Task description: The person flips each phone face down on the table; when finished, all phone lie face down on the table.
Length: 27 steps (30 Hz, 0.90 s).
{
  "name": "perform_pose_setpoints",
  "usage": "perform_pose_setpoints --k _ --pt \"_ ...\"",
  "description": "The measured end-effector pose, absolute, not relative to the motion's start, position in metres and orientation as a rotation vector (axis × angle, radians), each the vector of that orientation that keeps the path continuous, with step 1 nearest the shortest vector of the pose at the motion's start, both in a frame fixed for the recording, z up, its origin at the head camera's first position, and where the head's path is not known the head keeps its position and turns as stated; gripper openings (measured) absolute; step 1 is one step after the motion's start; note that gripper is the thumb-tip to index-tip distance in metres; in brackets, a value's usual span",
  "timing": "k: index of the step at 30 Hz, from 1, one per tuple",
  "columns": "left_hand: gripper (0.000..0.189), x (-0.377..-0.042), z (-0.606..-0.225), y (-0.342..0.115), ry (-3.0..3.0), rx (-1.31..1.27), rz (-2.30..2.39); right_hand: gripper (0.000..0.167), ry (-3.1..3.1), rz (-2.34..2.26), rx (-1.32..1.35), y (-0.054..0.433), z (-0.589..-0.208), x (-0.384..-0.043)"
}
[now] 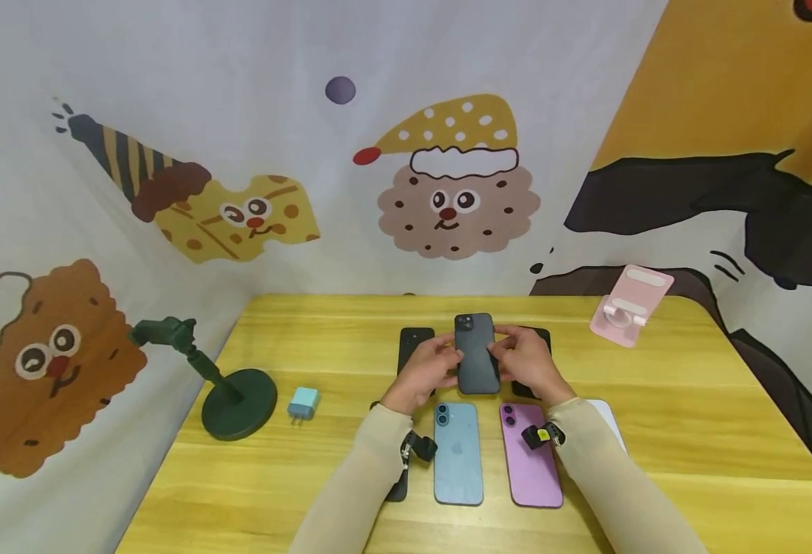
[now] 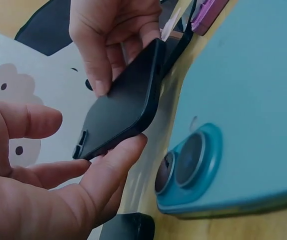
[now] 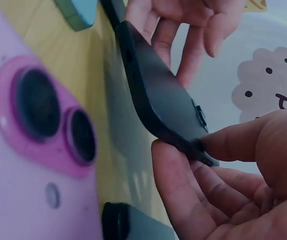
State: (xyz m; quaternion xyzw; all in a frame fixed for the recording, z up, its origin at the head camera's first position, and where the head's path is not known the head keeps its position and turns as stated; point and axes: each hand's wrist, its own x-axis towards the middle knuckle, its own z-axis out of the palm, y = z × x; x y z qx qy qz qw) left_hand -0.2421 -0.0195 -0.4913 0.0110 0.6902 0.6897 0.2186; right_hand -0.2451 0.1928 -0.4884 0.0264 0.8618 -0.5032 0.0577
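Observation:
A black smartphone [image 1: 477, 358] is held between both hands above the table, its back and twin camera lenses facing up in the head view. My right hand [image 1: 526, 358] pinches its right edge, thumb on the back and fingers beneath. At the left edge, the fingers of my left hand [image 1: 425, 369] curl underneath; in the left wrist view that hand's thumb is raised off the back. Nearer me lie a light-blue smartphone [image 1: 457, 462] and a pink smartphone [image 1: 533, 481], backs up. Another black phone [image 1: 416, 340] is partly covered by my left hand, and one more [image 1: 543, 338] by my right.
A dark phone [image 1: 398, 491] and a white phone [image 1: 608, 419] are partly hidden by my sleeves. To the left stand a dark green phone stand [image 1: 239, 404] and a blue charger plug [image 1: 304, 402]. A pink folding stand [image 1: 637, 300] sits at the back right, before a cartoon-printed cloth.

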Motion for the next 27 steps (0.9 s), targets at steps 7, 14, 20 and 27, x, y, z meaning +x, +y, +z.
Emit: perform_pose_setpoints --k 7,14,20,27 --pt "0.057 -0.243 -0.490 -0.017 1.984 0.075 1.847 0.053 2.644 -1.455 0.113 0.189 -0.494 -0.249" --pt "0.059 -0.240 -0.493 -0.016 2.075 0.069 1.755 0.061 2.671 -1.370 0.124 0.187 -0.494 -0.244" --pt "0.064 -0.234 -0.492 -0.016 2.124 0.045 1.678 0.066 2.630 -1.370 0.109 0.187 -0.491 -0.238" --pt "0.066 -0.235 -0.489 -0.013 2.124 0.066 1.702 0.069 2.587 -1.404 0.110 0.193 -0.488 -0.240"
